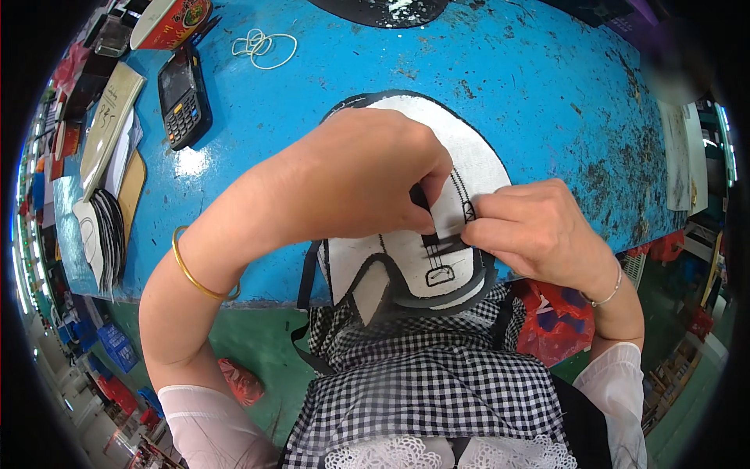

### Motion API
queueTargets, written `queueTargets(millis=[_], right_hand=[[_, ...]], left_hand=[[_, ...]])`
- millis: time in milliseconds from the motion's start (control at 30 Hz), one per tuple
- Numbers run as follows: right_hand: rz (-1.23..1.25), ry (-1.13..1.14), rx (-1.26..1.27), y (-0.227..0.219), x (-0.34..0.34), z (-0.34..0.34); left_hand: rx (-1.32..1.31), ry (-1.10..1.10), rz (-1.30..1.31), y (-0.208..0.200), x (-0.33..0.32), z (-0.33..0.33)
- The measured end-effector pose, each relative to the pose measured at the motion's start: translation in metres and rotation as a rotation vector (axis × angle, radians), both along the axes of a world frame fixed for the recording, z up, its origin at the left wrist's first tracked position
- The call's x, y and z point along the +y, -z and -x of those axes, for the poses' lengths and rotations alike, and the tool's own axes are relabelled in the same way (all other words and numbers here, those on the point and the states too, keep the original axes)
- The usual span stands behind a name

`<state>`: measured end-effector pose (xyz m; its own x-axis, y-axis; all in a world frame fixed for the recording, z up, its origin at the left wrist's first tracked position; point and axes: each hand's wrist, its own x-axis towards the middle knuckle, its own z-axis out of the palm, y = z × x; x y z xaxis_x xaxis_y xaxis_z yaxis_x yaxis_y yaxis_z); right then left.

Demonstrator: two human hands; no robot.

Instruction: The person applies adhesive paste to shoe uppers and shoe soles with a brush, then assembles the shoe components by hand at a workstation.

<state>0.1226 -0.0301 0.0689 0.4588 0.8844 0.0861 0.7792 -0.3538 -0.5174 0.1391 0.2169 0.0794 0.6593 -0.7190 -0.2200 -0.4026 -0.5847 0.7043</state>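
A white fabric shoe upper (478, 148) with black edging and black stitch lines lies at the table's front edge, partly over my lap. My left hand (363, 176) is closed above its middle, pinching a narrow black strap (423, 205) between thumb and fingers. To its right, my right hand (539, 227) is closed too, fingertips pressed together at a slightly blurred dark end of the strap beside the upper's right stitch line. A small stitched box (440, 275) shows just below the hands. My left hand and wrist hide the upper's left part.
On the blue table (562, 117) stand a handheld keypad terminal (184, 98), pale rubber bands (266, 49) and a red paper bowl (173, 23). Stacked white pieces with black edges (105, 238) and papers (113, 129) lie left. A black round item (383, 9) sits at the far edge.
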Motion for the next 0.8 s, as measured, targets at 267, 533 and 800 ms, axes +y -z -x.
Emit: queueTargets(millis=[267,533,800], right_hand=[[-0.143,0.072,0.012,0.010,0.005,-0.003],[-0.059,0.165,-0.048,-0.001,0.014,-0.007],[0.026,0.243,0.025,-0.001,0.021,-0.014]], left_hand=[[-0.123,-0.042,0.023,0.005,0.017,-0.010],[-0.136,-0.020,-0.001,0.002,0.018,-0.007],[-0.075,0.003,0.088,0.005,0.025,-0.008]])
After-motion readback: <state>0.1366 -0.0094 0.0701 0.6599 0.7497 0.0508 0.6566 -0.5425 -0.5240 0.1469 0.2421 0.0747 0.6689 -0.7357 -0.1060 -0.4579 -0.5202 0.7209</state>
